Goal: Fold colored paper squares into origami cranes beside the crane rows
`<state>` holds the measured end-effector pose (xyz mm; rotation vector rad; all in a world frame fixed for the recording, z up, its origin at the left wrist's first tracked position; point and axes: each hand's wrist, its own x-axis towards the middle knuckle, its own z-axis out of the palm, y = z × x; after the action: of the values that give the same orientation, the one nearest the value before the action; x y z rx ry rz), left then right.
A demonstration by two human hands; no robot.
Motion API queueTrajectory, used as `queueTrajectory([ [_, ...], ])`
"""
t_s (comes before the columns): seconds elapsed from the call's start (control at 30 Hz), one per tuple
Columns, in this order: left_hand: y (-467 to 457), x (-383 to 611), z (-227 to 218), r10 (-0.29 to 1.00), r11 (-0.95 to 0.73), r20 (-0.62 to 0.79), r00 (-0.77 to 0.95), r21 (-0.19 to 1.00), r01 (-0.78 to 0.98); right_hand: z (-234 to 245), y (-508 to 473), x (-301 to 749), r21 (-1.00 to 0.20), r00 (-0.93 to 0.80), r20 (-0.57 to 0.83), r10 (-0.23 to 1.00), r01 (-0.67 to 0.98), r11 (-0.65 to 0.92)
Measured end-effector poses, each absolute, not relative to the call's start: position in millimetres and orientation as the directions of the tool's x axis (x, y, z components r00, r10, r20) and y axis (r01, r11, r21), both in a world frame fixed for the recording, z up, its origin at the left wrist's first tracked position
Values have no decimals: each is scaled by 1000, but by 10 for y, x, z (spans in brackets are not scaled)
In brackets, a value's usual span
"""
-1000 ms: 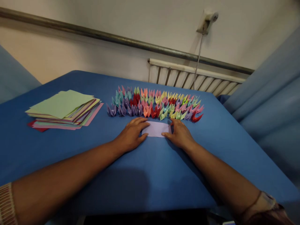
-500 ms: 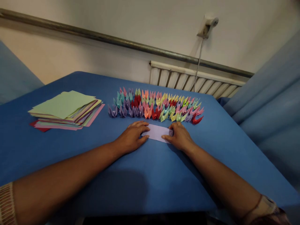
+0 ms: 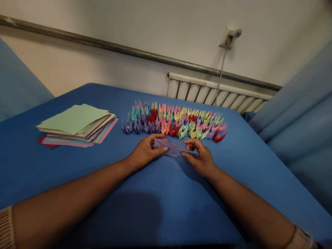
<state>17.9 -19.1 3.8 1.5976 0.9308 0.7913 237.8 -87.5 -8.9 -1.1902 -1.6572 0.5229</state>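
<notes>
A folded purple sheet of paper (image 3: 172,148) is held between my two hands, tilted up from the blue table. My left hand (image 3: 147,149) pinches its left end, the thumb in front and the fingers behind. At the right end, my right hand (image 3: 201,157) grips the paper between thumb and curled fingers. Just beyond the hands stand rows of folded paper cranes (image 3: 173,129) in purple, red, pink, yellow, green and teal.
A stack of coloured paper sheets (image 3: 75,121), light green on top, lies at the left of the blue-covered table (image 3: 124,200). Behind the table are a radiator (image 3: 202,91), a metal pipe (image 3: 129,50) and a wall socket with a cord (image 3: 229,36). A blue curtain (image 3: 298,121) hangs at the right.
The purple paper lay flat under my hands before; now it is lifted and tilted, with both hands pinching its ends. The view has shifted slightly.
</notes>
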Motion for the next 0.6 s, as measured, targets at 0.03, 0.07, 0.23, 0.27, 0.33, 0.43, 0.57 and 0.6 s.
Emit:
queueTrajectory([
  [0.03,-207,181,48,863,-50,-21,505,991,126,-73,-887,2369,-795,-12,466,885,433,425],
  [0.07,-225,182,57,845,4,-55,532,995,97,-61,-895,2361,-820,9,449,894,402,408],
  [0.23,-307,174,88,814,97,-79,576,995,-2,-78,-882,2344,-986,44,146,988,82,142],
  [0.27,-317,173,94,814,104,-81,575,995,-7,-89,-880,2343,-996,33,83,996,33,82],
  [0.33,-330,173,107,820,104,-85,567,995,-2,-102,-886,2338,-1000,27,9,1000,9,9],
  [0.43,-333,172,125,833,76,-70,549,997,10,-88,-915,2332,-994,42,34,999,101,30],
  [0.57,-331,172,144,852,54,-34,523,998,-23,-48,-945,2327,-966,47,162,986,213,149],
  [0.6,-332,172,149,857,49,-30,514,999,-23,-44,-948,2326,-957,41,189,981,229,175],
])
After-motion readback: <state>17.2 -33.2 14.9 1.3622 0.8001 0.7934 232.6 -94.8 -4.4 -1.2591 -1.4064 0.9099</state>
